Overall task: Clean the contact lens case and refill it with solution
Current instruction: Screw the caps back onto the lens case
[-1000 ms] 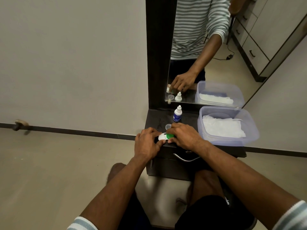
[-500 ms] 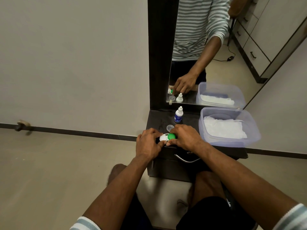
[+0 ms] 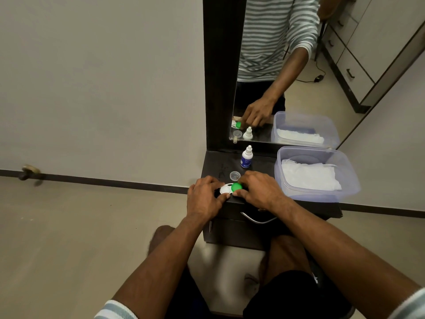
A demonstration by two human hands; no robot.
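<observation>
Head camera looks down on a dark dressing unit [image 3: 264,211] with a tall mirror [image 3: 287,72] rising behind its top; at the right end of that top sits a clear plastic tub [image 3: 349,178] with white tissue or cloth [image 3: 310,177] folded inside. Both forearms reach in from below. Left hand [image 3: 204,199] has its fingers curled round the white end of the contact lens case [image 3: 226,188], which lies at the front edge of the top, pinning it down. Right hand [image 3: 259,189] pinches the green cap [image 3: 236,187] on the case's right well between thumb and fingertips, and I judge the step in hand to be twisting that cap, though I cannot tell whether on or off. To do it well, the left hand should keep the body flat and unmoving so the turn goes into the thread alone, and the cap should stay level so it does not cross-thread or tip any liquid. Behind the hands stands a small solution bottle [image 3: 246,157], upright and apart from the case, and nearer, just beyond the green cap, lies a small clear cap [image 3: 235,175]
</observation>
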